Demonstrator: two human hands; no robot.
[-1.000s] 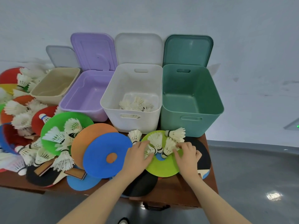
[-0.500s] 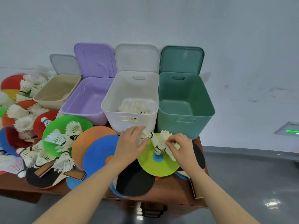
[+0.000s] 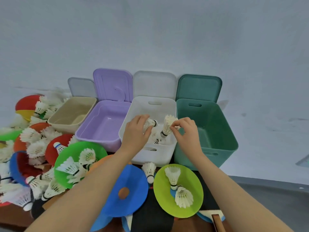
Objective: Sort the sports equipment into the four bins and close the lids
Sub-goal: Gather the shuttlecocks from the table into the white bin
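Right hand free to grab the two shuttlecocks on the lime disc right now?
Probably not yet: the right hand pinches a shuttlecock over the white bin. Once released, the two shuttlecocks on the lime disc lie uncovered, just below.

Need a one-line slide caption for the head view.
Both hands, left and right, hold shuttlecocks over the white bin, lids open.

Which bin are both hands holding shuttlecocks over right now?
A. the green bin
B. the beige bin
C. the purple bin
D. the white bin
D. Both the left hand and the right hand hold shuttlecocks above the open white bin, which stands between the purple bin and the green bin and already has shuttlecocks inside.
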